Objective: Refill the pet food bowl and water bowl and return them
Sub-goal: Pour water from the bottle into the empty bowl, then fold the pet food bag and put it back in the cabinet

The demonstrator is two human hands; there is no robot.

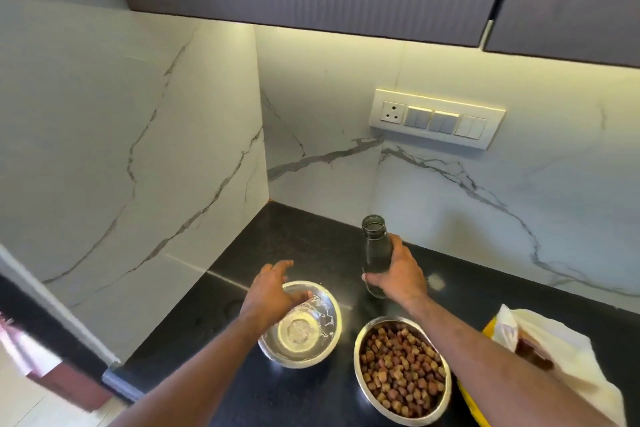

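A: Water bowl (301,324), countertop (277,229): water in it. Food bowl (402,367), just right: heaped with kibble. Filling looks done; returning both remains.

B: Bottle (375,253)?

A: Uncapped, upright behind the bowls, long axis vertical, mouth up.

B: Hands?

A: Right hand (400,274) wrapped round the bottle. Left hand (273,291) spread over the water bowl's rim, holding nothing. Food bag (540,343), far right.

Two bare forearms in view, entering from bottom edge. No sleeves visible up to frame limit. Left hand (268,291): bare, no glove, no ring or watch visible. Right hand (398,274): bare, no glove, wrist unadorned. Fingernails short where visible.
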